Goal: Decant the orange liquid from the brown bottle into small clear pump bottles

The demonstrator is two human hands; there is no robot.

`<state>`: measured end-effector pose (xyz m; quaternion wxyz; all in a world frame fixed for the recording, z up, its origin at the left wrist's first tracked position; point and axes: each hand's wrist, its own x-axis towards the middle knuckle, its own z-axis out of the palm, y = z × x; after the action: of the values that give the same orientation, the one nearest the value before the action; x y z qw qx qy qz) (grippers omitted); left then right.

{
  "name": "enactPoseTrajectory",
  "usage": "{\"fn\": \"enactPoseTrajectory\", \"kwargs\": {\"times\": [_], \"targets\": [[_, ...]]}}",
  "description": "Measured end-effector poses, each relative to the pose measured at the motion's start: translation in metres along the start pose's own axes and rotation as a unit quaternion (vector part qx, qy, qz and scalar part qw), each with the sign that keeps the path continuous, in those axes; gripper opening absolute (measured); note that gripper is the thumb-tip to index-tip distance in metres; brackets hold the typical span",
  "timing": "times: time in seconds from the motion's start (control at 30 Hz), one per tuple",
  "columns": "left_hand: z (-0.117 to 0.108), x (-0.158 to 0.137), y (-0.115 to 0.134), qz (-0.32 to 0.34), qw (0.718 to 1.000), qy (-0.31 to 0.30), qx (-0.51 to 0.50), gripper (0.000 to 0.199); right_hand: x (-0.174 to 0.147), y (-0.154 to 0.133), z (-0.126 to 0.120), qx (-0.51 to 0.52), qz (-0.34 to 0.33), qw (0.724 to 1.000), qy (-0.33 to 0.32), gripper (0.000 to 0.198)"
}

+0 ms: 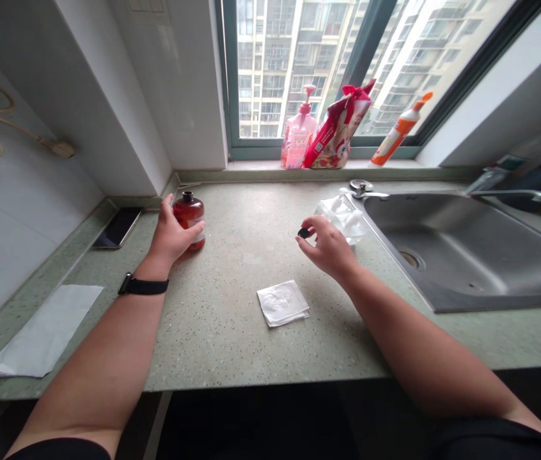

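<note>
My left hand (171,233), with a black band on its wrist, is closed around a reddish-brown bottle (190,208). The bottle stands upright on the counter and its dark neck has no cap on it. Between the thumb and fingers of my right hand (327,246) is a small black bottle cap (304,233), held above the counter. Just behind that hand sits a clear plastic container (347,214), partly hidden by it. A folded white paper napkin (282,303) lies on the counter between my forearms.
A phone (117,228) and folded white paper (46,329) lie on the left of the counter (222,345). To the right is a steel sink (481,249) with a faucet (515,193). A pink pump bottle (298,137), red bag (340,131) and orange-white bottle (399,135) line the windowsill.
</note>
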<state>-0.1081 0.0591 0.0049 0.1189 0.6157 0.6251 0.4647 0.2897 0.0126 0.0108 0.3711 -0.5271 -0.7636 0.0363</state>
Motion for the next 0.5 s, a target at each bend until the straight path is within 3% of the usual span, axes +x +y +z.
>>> {"fn": "enactPoseTrajectory", "kwargs": {"times": [0.1, 0.23, 0.5], "targets": [[-0.004, 0.003, -0.007, 0.017, 1.000, 0.008, 0.000, 0.110, 0.002, 0.006, 0.000, -0.013, 0.049, 0.999, -0.018, 0.028], [-0.010, 0.004, -0.007, 0.011, 1.000, 0.012, -0.001, 0.112, 0.003, 0.014, 0.003, -0.049, 0.071, 0.994, -0.062, 0.021], [-0.016, -0.005, 0.028, 0.005, 0.998, 0.056, 0.020, 0.102, 0.002, 0.029, 0.017, -0.065, 0.076, 0.992, -0.078, 0.026]]}}
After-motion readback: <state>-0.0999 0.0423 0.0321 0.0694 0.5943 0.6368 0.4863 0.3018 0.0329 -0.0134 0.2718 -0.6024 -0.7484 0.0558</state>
